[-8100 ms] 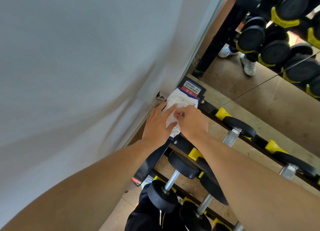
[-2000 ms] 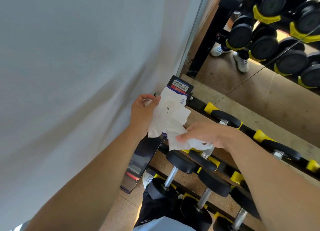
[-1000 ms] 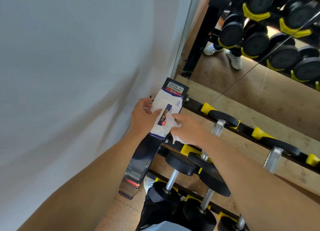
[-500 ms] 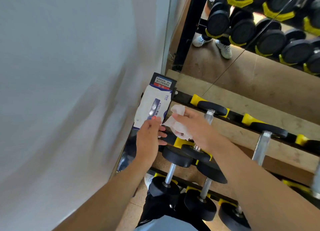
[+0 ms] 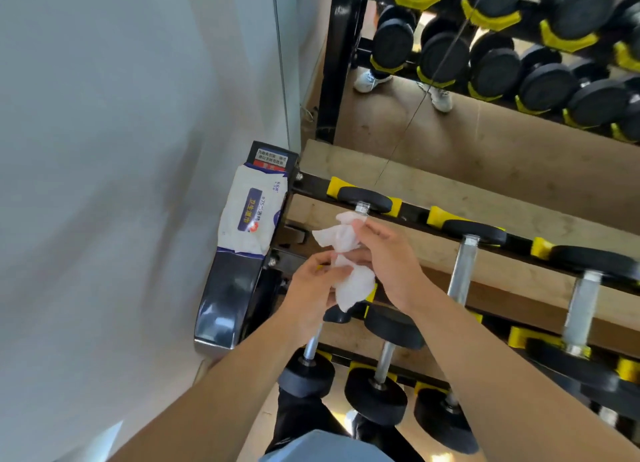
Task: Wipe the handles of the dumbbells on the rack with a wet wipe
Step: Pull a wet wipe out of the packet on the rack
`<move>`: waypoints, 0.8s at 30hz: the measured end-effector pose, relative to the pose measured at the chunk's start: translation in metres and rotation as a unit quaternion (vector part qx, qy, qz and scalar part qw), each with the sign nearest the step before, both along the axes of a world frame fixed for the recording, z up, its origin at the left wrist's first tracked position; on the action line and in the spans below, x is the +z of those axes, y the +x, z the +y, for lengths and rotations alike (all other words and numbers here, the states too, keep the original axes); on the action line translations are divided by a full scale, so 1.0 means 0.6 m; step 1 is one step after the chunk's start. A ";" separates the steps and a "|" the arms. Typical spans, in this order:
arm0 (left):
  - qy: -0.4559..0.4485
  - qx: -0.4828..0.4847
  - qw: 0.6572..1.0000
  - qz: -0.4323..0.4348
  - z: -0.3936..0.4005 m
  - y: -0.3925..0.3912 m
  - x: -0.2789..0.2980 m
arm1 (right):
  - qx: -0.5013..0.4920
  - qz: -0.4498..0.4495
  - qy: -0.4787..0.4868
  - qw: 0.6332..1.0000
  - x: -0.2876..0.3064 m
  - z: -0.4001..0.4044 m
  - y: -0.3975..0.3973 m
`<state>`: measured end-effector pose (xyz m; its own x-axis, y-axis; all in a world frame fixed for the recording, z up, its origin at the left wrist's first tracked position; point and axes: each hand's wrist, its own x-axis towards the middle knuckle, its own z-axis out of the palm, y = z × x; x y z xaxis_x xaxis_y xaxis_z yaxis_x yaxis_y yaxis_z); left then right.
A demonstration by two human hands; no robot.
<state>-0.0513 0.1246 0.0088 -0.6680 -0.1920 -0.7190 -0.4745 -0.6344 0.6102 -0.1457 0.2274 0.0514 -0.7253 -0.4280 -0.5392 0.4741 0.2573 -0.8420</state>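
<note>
Your left hand [image 5: 311, 288] and right hand [image 5: 388, 257] both pinch the crumpled white wet wipe [image 5: 346, 264]; the nearest chrome dumbbell handle [image 5: 462, 271] lies just right, running away from you.

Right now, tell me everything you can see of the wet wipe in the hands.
The wet wipe is a thin white sheet, crumpled and partly unfolded, looking soft and damp. Both hands hold it in the air above the rack's left end: the left hand pinches its lower middle, the right hand pinches near its top. One corner sticks out to the left, another hangs down. It touches no dumbbell handle yet.
</note>
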 end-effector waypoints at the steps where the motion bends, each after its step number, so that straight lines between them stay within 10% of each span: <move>1: 0.017 -0.006 1.000 0.006 0.013 0.001 0.001 | -0.003 0.017 0.005 1.000 0.001 0.011 0.000; 12: 0.020 0.023 0.994 -0.103 0.161 0.033 0.028 | -0.091 0.142 0.027 0.985 -0.005 0.118 -0.007; 24: 0.103 0.180 0.965 -0.160 0.170 0.095 -0.020 | -0.207 0.057 0.000 0.977 0.001 0.113 -0.008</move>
